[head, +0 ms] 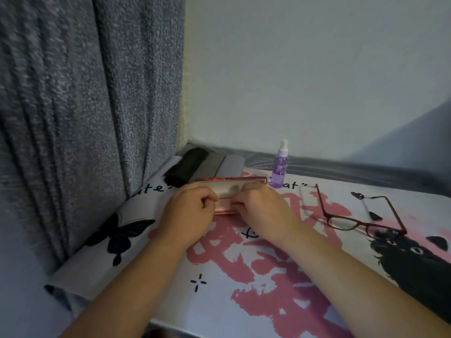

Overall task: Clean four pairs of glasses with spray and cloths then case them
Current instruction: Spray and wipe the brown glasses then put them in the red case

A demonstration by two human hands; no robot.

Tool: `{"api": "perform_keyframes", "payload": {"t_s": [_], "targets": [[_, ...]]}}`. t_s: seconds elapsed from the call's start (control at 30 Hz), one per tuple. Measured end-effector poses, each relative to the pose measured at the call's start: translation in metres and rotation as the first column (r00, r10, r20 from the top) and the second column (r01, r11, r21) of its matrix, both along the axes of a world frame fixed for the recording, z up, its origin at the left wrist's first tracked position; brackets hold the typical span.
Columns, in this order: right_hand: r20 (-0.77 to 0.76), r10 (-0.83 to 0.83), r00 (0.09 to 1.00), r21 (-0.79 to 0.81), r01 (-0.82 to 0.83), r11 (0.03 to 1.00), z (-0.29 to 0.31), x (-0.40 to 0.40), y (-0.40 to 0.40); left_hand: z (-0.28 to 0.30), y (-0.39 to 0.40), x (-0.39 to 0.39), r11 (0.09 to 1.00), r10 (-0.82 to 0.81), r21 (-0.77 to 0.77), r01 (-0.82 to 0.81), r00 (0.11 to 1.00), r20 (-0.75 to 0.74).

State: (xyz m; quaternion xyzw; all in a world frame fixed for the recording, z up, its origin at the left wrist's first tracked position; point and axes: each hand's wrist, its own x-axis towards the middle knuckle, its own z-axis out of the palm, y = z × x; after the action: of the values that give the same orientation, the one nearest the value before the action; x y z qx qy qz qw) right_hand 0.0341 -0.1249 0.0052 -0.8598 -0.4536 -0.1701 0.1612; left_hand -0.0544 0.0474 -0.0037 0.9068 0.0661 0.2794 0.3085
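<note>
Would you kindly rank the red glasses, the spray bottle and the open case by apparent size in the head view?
1. Red glasses, arms unfolded.
2. Open case, partly hidden by both hands, so its rank is unsure.
3. Spray bottle, farther back, which may shrink it.

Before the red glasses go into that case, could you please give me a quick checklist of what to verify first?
1. Case lid raised: ok.
2. Both hands on the case, left hand and right hand: ok.
3. Case inside free: cannot tell, the hands cover it.
4. Red glasses temples folded: not ok, they lie spread open on the mat.
5. Lenses clean: cannot tell.
6. Spray bottle upright, apart from the case: ok.
</note>
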Motion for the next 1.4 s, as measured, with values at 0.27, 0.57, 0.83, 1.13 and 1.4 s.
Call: {"api": "perform_keyframes", "payload": {"t_s": [0.27, 0.57, 0.83, 1.13, 1.4], "targets": [[0.030, -0.122, 0.992, 0.194, 0.114, 0.974, 0.012, -0.011, -0.006, 0.001, -0.002, -0.001, 0.997, 0.010, -0.082, 0.001, 0.991, 0.131], [-0.610, -0.020, 0.792, 0.335, 0.281, 0.899, 0.080, -0.031, -0.078, 0.003, -0.003, -0.005, 0.983, -0.144, -0.085, 0.165, 0.966, 0.214], [-0.798, -0.002, 0.603, 0.379, 0.503, 0.777, 0.026, -0.033, -0.092, 0.008, -0.029, -0.009, 0.930, -0.354, 0.206, 0.303, 0.889, 0.291], [-0.876, 0.390, 0.285, 0.480, 0.606, 0.634, 0.017, -0.031, -0.090, 0.021, -0.090, -0.021, 0.783, -0.608, 0.185, 0.595, 0.794, 0.019], [-0.883, 0.370, 0.288, 0.468, 0.584, 0.663, 0.019, -0.032, -0.092, 0.034, -0.088, -0.020, 0.759, -0.648, 0.038, 0.650, 0.760, -0.047]]}}
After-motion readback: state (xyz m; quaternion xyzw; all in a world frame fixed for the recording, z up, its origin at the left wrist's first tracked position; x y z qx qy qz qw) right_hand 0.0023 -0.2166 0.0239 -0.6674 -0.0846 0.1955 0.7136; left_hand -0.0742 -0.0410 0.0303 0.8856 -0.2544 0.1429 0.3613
